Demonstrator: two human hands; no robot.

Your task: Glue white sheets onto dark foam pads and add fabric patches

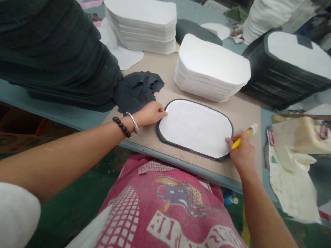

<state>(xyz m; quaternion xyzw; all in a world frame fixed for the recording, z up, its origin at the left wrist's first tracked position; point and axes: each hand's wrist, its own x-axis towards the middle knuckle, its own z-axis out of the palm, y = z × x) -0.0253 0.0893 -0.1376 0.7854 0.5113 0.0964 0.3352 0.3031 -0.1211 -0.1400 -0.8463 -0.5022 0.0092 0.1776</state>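
A white rounded panel [196, 128] with a dark border around it lies flat at the table's front. At its upper left edge my left hand [152, 113] has its fingers closed, pinching the rim. My right hand [241, 150] is closed round a yellow-handled brush [241, 139]; its pale bristles point away from me. The thumb and fingertips of that hand also touch the panel's right edge. Close to my left hand lies a heap of dark fabric pieces [138, 90]. Just beyond the panel stands a stack of white panels [212, 65].
A tall dark fabric stack [54, 55] rises at left. Another white stack [142, 26] stands at the back, and dark-edged panels [287, 72] are piled at right. A glue-stained container [294, 151] sits at the right edge. A brown board [168, 65] covers part of the blue table.
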